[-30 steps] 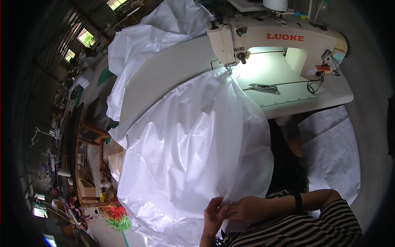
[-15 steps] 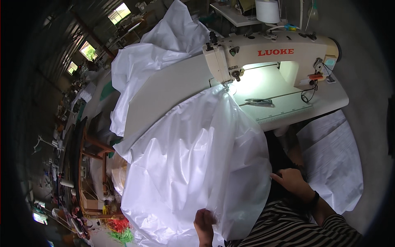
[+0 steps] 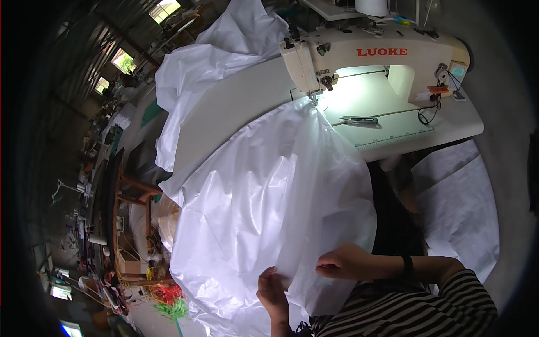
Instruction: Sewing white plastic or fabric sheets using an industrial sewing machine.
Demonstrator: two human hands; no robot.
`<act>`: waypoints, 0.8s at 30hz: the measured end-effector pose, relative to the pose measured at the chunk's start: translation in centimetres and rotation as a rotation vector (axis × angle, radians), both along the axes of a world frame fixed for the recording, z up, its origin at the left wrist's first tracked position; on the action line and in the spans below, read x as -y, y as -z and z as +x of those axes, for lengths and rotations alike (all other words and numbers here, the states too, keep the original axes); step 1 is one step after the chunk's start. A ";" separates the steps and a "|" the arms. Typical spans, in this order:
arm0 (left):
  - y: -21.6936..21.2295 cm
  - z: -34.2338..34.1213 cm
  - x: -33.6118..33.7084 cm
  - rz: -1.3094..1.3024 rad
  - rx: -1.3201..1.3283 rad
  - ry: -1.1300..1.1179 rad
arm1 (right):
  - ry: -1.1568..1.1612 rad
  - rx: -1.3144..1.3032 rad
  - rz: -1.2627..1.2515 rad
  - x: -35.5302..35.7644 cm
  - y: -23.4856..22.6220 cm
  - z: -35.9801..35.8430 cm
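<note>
Sewing table (image 3: pixel 236 106), white fabric (image 3: pixel 264 208) pinched by left hand (image 3: pixel 273 295), right hand (image 3: pixel 345 262)

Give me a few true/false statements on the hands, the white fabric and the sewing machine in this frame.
1. Both hands grip the near edge of the glossy white fabric sheet. True: left hand, right hand.
2. The fabric's far end lies at the needle of the cream sewing machine. True.
3. A pair of metal scissors is in the right hand. False: it lies on the white machine table.
4. The right wrist is bare. False: it wears a dark wristband.
</note>
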State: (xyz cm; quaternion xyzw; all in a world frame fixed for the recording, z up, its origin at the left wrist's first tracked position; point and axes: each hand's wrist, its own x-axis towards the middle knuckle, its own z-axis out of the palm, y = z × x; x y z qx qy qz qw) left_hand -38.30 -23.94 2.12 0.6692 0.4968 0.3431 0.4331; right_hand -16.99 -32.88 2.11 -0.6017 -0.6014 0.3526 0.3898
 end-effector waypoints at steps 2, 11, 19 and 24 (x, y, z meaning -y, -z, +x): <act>-0.7 0.0 -0.4 0.025 0.133 -0.032 | 0.017 0.078 0.029 1.2 -0.3 0.3; -1.3 2.2 1.7 -0.246 0.044 0.437 | -0.034 0.045 0.191 1.0 -1.1 0.1; -1.3 0.3 0.8 -0.112 0.035 0.188 | 0.053 -0.027 0.083 2.8 0.1 0.8; 0.0 0.4 1.6 -0.261 0.059 0.117 | -0.030 -0.034 0.061 2.7 0.7 0.6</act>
